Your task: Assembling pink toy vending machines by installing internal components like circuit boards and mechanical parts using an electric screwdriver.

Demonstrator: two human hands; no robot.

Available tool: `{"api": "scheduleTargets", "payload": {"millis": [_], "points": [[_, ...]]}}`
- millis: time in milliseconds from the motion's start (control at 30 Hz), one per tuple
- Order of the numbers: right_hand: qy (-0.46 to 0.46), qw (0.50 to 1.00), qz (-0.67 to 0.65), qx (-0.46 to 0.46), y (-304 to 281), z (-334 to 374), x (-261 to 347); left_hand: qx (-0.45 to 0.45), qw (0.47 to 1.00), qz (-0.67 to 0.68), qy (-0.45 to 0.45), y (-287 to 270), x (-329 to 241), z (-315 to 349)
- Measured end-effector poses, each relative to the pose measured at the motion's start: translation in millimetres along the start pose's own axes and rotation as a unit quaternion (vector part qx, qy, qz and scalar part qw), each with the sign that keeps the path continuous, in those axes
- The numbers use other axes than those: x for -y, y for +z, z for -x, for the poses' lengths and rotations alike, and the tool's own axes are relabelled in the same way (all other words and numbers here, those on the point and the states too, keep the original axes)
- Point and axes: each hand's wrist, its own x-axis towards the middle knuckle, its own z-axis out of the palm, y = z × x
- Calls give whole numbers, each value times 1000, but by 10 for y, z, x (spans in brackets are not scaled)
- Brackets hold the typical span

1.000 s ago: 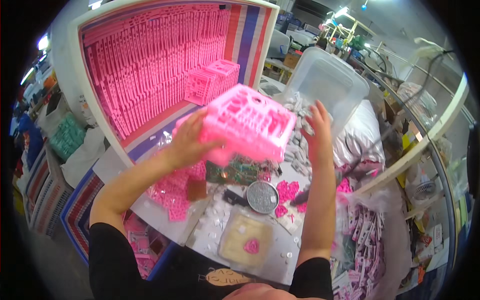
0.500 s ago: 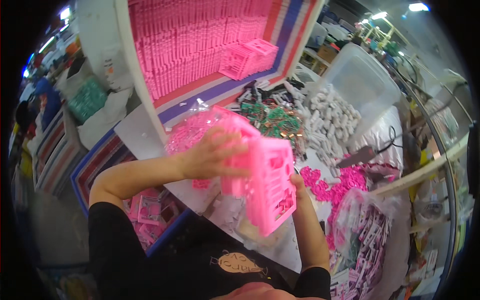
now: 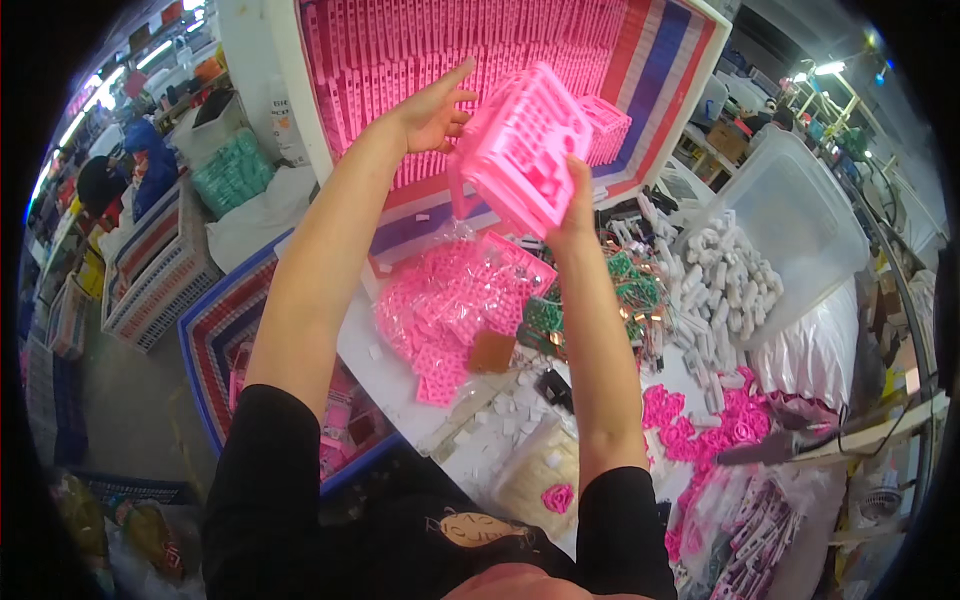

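My right hand (image 3: 577, 205) grips a stack of pink plastic frames (image 3: 530, 145) with cut-out slots, held up and tilted before a tall box. Just left of the stack, my left hand (image 3: 435, 115) has its fingers spread and holds nothing. Whether its fingertips touch the stack I cannot tell. The box (image 3: 655, 90) has a red, white and blue striped lining. Upright pink frames (image 3: 400, 60) fill it in close rows, and a smaller group of pink frames (image 3: 608, 130) sits at its right side, partly behind the held stack.
Below the box lies a clear bag of pink parts (image 3: 440, 290). To its right are green circuit boards with wires (image 3: 635, 285), a heap of white plastic parts (image 3: 725, 275), a translucent bin (image 3: 800, 220) and bright pink pieces (image 3: 690, 425). A striped crate (image 3: 215, 340) stands left.
Both arms have stretched forward, carrying the pink stack up and away to the box. My left hand has come off the stack and opened. The view has shifted too.
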Motion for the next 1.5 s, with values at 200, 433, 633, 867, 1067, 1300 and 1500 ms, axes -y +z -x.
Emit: {"api": "scheduleTargets", "payload": {"millis": [200, 433, 633, 867, 1067, 1300, 1500], "points": [[49, 985, 129, -101, -94, -814, -742, -54, 997, 7, -52, -387, 231, -494], [41, 979, 111, -169, -1033, -1295, -1763, -145, 963, -97, -205, -1447, 1365, -1281], [99, 894, 302, -316, -1461, -1206, -2235, -169, 930, -204, -256, -1516, 1472, -1538], [96, 910, 252, -314, -679, -1148, -2134, -131, 779, -604, -102, -1245, 1242, -1485], [47, 960, 265, -78, -623, -645, -1830, -185, 664, -718, -98, -1436, 1367, -1457], [47, 930, 301, -207, -483, -394, -1728, -233, 733, -637, -55, -792, 1248, -1048], [-46, 978, 169, -111, -160, 549, -805, 10, 901, -433, 36, -102, 476, -41]]}}
